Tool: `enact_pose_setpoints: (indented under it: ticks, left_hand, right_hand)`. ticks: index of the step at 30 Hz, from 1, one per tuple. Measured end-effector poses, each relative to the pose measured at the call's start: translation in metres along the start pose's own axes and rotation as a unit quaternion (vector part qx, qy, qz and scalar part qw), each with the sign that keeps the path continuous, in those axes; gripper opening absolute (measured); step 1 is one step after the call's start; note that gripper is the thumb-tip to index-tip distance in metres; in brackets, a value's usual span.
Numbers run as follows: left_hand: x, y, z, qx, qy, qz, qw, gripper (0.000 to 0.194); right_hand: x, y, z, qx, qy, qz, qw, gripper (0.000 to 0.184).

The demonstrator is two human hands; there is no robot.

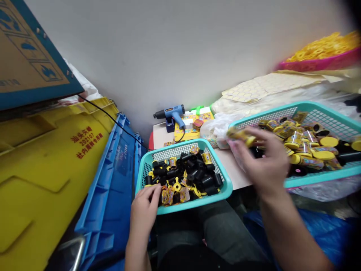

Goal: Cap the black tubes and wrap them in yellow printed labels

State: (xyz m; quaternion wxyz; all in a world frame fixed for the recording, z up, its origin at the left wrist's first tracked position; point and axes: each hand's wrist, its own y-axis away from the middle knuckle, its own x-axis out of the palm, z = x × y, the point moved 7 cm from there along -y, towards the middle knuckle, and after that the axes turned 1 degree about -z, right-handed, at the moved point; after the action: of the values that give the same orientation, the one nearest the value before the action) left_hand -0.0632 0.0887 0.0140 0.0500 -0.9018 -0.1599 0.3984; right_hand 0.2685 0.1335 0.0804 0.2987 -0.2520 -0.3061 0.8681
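Small yellow cylinder (239,136), blurred, pinched between thumb and fingers of the right hand (266,160), near the left end of the right teal basket (313,180); left hand (144,206), loosely curled, at the left teal basket (228,190), its grip unclear; blue heat gun (171,112) beyond

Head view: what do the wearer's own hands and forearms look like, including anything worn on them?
The left hand and right hand are bare, with no gloves, and no watch or bracelet shows. Both visible forearms are uncovered, with no sleeve in view. The right hand is blurred, so small details are unclear.
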Motion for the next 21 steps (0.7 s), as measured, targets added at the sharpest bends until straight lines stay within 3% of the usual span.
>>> enact_pose_setpoints:
  ticks: [2,4,7,12,14,17,19,21]
  left_hand:
    - [0.015,0.002,0.005,-0.01,-0.095,0.078,0.992,0.025]
    - [0.028,0.007,0.007,-0.018,-0.12,0.12,0.985,0.022]
    - [0.037,0.012,0.004,-0.026,-0.114,0.129,0.985,0.024]
    - [0.032,0.014,0.007,-0.034,-0.124,0.126,0.984,0.031]
    - [0.026,0.014,0.009,-0.02,-0.122,0.081,0.989,0.032]
    - [0.013,0.018,0.001,0.075,-0.091,-0.054,0.992,0.033]
    - [0.01,0.025,-0.005,0.137,-0.065,-0.121,0.981,0.031]
    - [0.012,0.03,-0.006,0.153,-0.032,-0.139,0.978,0.029]
  right_hand:
    - [-0.028,-0.022,-0.02,-0.043,0.164,-0.083,0.982,0.05]
    - [-0.031,-0.029,-0.034,-0.055,0.209,-0.079,0.973,0.049]
    - [-0.005,-0.012,-0.028,-0.067,0.156,-0.001,0.985,0.037]
    - [0.059,0.04,0.014,-0.027,-0.006,0.198,0.98,0.024]
    - [0.086,0.062,0.024,0.047,-0.085,0.312,0.945,0.025]
    - [0.124,0.1,0.036,0.181,-0.208,0.459,0.844,0.033]
    - [0.143,0.115,0.044,0.239,-0.281,0.476,0.798,0.028]
    - [0.159,0.124,0.049,0.278,-0.341,0.46,0.771,0.032]
